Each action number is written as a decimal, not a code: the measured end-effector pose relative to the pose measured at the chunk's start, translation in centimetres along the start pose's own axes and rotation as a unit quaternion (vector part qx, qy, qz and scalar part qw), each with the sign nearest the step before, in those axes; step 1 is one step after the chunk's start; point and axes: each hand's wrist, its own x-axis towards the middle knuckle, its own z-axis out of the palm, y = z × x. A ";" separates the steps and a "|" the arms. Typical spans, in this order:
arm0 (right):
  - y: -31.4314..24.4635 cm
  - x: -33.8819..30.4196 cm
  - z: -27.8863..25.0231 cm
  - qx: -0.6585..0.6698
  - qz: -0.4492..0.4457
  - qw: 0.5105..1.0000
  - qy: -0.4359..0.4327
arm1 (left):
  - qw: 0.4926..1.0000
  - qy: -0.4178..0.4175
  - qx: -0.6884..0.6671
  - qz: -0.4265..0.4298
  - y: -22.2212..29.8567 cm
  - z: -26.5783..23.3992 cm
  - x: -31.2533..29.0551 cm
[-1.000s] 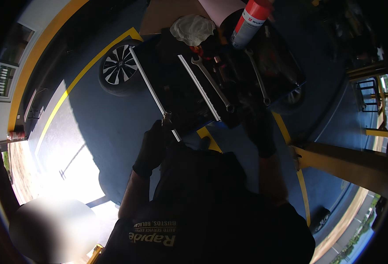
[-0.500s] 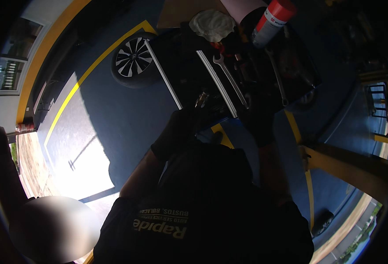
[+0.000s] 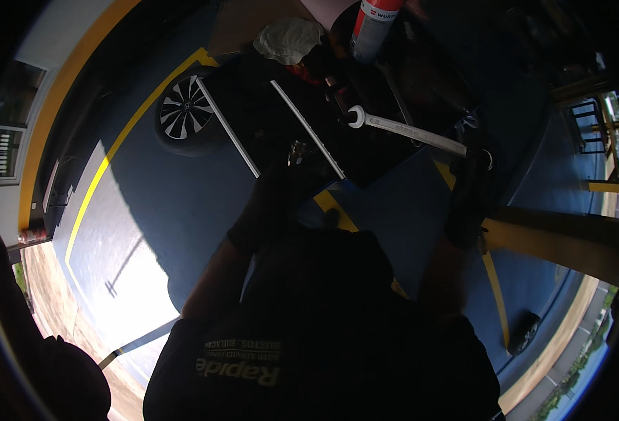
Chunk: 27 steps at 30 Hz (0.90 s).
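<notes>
My right hand (image 3: 469, 193), in a dark glove, is closed around the ring end of a silver combination wrench (image 3: 415, 131). The wrench's open jaw points left, over the dark tool tray (image 3: 365, 151). My left hand (image 3: 267, 203), also gloved, is at the tray's near left side, by the end of a silver rail (image 3: 228, 128). Just beyond its fingers is a small shiny metal piece (image 3: 297, 153); deep shadow hides whether they grip it. A second silver rail (image 3: 309, 131) runs across the tray. Another wrench (image 3: 397, 95) lies farther back in it.
A red and grey spray can (image 3: 374, 31) and a crumpled pale cloth (image 3: 288, 40) are at the tray's far side. On the blue floor to the left lies a wheel (image 3: 184, 107). A yellow beam (image 3: 555, 242) extends at the right.
My right hand has lifted the wrench from the tray and moved right, swinging it nearly level. The view has shifted, so the tray, can and cloth appear farther left.
</notes>
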 end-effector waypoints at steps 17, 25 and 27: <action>-7.3 2.3 4.7 0.693 0.157 0.704 -0.002 | 0.926 -0.046 0.349 0.136 -6.9 6.4 7.2; -9.6 1.2 5.4 0.604 0.086 0.783 -0.121 | 0.956 -0.077 0.283 0.025 -7.6 6.5 7.6; -10.1 1.5 4.1 0.554 0.043 0.824 -0.112 | 0.980 -0.078 0.166 -0.074 -6.6 6.1 7.4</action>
